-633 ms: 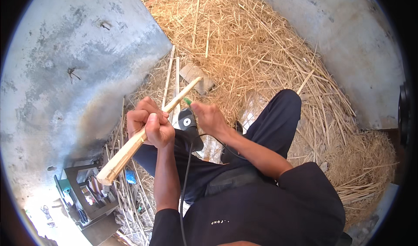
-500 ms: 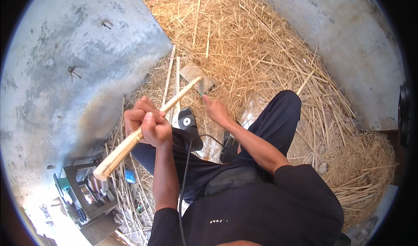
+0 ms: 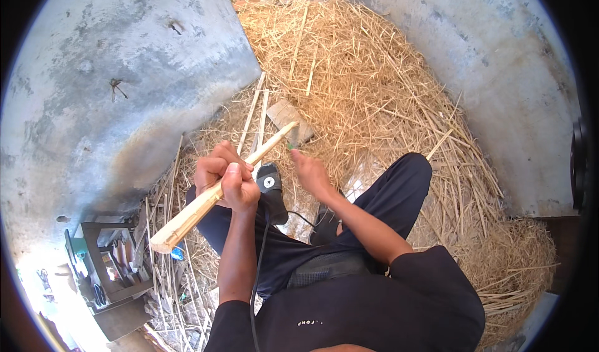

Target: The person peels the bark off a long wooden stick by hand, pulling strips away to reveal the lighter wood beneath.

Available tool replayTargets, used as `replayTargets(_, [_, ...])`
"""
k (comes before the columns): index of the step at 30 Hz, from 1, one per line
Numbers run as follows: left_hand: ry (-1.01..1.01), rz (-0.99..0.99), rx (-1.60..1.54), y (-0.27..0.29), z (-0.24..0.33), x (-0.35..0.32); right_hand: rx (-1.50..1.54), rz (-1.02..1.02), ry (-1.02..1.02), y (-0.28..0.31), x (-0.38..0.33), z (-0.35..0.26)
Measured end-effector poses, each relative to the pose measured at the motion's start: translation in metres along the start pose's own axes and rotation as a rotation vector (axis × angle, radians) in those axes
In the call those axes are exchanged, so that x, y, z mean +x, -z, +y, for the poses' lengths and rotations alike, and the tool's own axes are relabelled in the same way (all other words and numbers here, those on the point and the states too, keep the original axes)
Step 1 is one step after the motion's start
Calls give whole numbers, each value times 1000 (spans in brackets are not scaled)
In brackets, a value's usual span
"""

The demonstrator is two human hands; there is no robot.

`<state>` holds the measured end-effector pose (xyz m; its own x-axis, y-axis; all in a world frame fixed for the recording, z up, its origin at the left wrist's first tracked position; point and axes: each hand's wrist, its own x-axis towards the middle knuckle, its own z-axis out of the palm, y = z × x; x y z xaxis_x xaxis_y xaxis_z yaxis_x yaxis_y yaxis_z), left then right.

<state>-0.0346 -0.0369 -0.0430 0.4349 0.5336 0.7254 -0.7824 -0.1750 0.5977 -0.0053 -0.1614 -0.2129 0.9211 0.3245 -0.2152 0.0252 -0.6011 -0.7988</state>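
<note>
My left hand [image 3: 228, 177] is closed around the middle of a pale, peeled wooden stick [image 3: 181, 224]. The stick slants from a thick, blunt end at lower left to a thin, tapered tip at upper right. Just below that tip is my right hand [image 3: 314, 176], its fingers curled round a tool with a small green part [image 3: 289, 146] showing. The rest of the tool is blurred or hidden, so its kind is unclear. Beyond the tip, a flat wooden block [image 3: 284, 112] lies on the straw.
Loose straw and shavings [image 3: 362, 59] cover the floor ahead and to the right. Thin wooden strips [image 3: 262, 118] lie beside the block. Grey walls [image 3: 156, 59] stand on both sides. A dark shelf-like frame [image 3: 100, 252] is at lower left, and a black cable [image 3: 259, 265] hangs before me.
The whole view has shifted, with the surroundings appearing slightly lower and mostly further right. My left hand keeps its grip on the stick. My right hand sits slightly lower beside the tip.
</note>
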Motion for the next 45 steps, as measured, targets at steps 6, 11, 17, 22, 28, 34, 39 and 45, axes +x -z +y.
replayTargets(6, [-25,2,-57,2,-3,2,81,201,92,7,6,27])
replayTargets(11, [64,-146,-81,7,0,6,231,32,204,17,-18,-43])
replayTargets(17, [69,-89,-114,23,-7,10,96,116,319,9,-10,-44])
replayTargets(22, [46,-88,-70,11,3,-1,65,213,276,0,-15,-37])
replayTargets(28, [29,-36,-26,14,-6,5,31,146,199,12,-16,-58])
replayTargets(34, [32,-106,-71,0,0,-1,-113,-6,-79,13,6,41])
replayTargets(39, [24,-78,-31,-11,-1,-4,48,144,81,20,-24,-5])
replayTargets(45, [16,-46,14,-15,1,-8,119,174,215,25,-28,-37])
